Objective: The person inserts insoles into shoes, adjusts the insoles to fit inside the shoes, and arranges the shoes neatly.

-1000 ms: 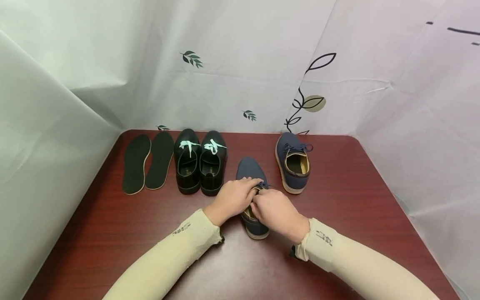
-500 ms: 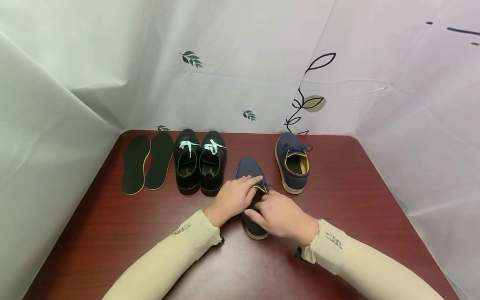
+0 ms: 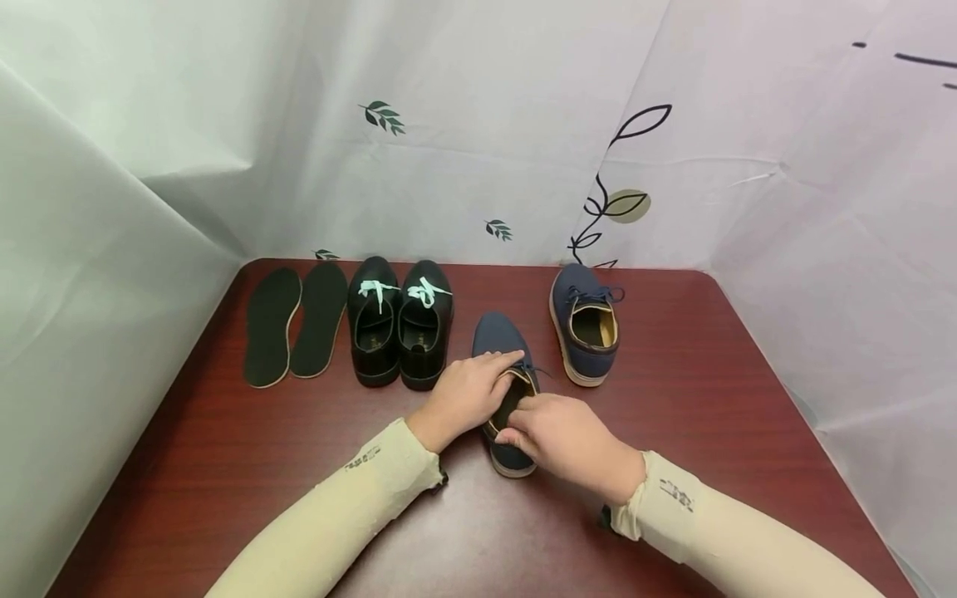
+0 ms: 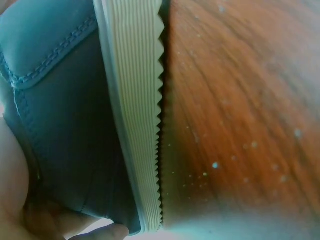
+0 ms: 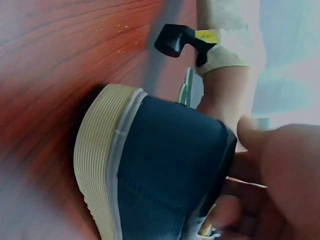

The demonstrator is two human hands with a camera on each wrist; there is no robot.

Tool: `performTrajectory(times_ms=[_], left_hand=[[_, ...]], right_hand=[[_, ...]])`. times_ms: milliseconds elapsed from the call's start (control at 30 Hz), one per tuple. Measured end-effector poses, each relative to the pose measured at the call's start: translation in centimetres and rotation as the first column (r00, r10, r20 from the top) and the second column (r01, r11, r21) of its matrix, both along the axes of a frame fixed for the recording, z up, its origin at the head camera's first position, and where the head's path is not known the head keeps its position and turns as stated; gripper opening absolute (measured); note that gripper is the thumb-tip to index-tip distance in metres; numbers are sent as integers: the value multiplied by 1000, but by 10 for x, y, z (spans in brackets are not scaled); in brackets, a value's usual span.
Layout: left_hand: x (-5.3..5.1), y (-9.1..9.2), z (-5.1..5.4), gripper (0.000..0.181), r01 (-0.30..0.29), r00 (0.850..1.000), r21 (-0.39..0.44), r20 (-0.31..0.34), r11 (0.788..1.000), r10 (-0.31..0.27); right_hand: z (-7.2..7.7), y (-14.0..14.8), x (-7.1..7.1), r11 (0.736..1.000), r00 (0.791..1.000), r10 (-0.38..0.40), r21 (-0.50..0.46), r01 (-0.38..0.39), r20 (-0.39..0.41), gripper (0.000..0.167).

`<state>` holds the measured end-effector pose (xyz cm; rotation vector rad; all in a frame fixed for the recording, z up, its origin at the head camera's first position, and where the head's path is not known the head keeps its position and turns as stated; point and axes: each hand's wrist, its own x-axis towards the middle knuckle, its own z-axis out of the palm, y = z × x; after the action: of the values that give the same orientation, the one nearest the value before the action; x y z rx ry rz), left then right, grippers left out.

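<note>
Left hand (image 3: 462, 394) across the throat of the nearer navy lace-up shoe (image 3: 497, 334), holding it with the thumb at the opening; right hand (image 3: 564, 436) with bent fingers dipped into that opening, whether pinching anything there cannot be told. White leaf-printed cloth (image 3: 449, 178) bounds the far and lateral sides. The table (image 3: 224, 490) shows three edges, the far corners rounded. The held shoe stands upright near mid-table, well apart from those edges; tabletop extends nearer than its heel. Two black shoes (image 3: 423, 362) stand near to its left, the second navy shoe (image 3: 591, 362) beyond to its right, close to the far edge. Long axis of the held shoe: near to far, toe toward the far edge and slightly left. Materials: red-brown wood grain; smooth navy upper with stitched seams; cream, ribbed sole (image 5: 95, 160), its lower margin toothed in the left wrist view. Two flat, dark insoles (image 3: 272, 328), pale-rimmed, lie at far left; mint laces (image 3: 426, 291) are tied on the black shoes.
</note>
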<state>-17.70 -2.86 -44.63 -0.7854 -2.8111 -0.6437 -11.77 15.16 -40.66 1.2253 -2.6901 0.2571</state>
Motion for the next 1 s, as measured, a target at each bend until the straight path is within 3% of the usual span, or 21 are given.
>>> performTrajectory(times_ms=[167, 333, 433, 767, 1000], left_hand=[[1, 1, 1, 40, -3, 999, -9, 32, 1000, 4], [1, 0, 1, 41, -12, 999, -26, 33, 1000, 12], [1, -1, 0, 41, -13, 999, -25, 37, 1000, 14], [1, 0, -4, 40, -10, 1000, -20, -6, 1000, 10], [1, 0, -4, 40, 6, 1000, -11, -11, 1000, -6]], right_hand=[[-1, 4, 2, 998, 985, 4, 56, -14, 170, 42], [-1, 4, 0, 998, 948, -31, 65, 11, 318, 34], [-2, 1, -3, 996, 921, -46, 91, 12, 386, 19], [-6, -2, -8, 992, 905, -7, 114, -46, 425, 4], [-2, -7, -15, 985, 885, -70, 172, -12, 460, 28]])
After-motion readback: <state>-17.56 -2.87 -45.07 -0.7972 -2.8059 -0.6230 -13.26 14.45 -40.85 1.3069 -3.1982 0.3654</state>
